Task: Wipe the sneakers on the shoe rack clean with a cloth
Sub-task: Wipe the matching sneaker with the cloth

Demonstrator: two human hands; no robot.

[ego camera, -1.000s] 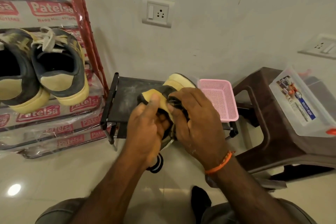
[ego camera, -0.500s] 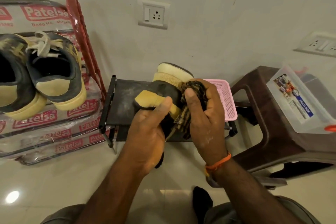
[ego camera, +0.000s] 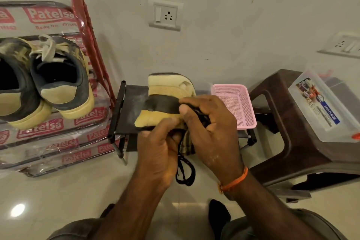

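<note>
A yellow and dark grey sneaker (ego camera: 165, 101) is held in the air in front of a small black shoe rack (ego camera: 124, 115), sole side turned away. My left hand (ego camera: 157, 148) grips it from below at the heel. My right hand (ego camera: 208, 130) holds a checked brown cloth (ego camera: 187, 144) bunched against the sneaker's side. A black lace (ego camera: 185, 173) hangs down between my wrists. Two more sneakers of the same colours (ego camera: 58, 82) stand heel-out on the plastic-wrapped red rack (ego camera: 87, 31) at the left.
A pink mesh basket (ego camera: 243, 107) sits on the black rack's right end. A brown plastic stool (ego camera: 288, 128) at the right carries a clear lidded box (ego camera: 321, 107). The wall with sockets is close behind. My knees are at the bottom edge.
My right hand has slid the cloth down the sneaker's side toward me. The sneaker has tilted so more of its yellow toe shows, and the lace now hangs lower.
</note>
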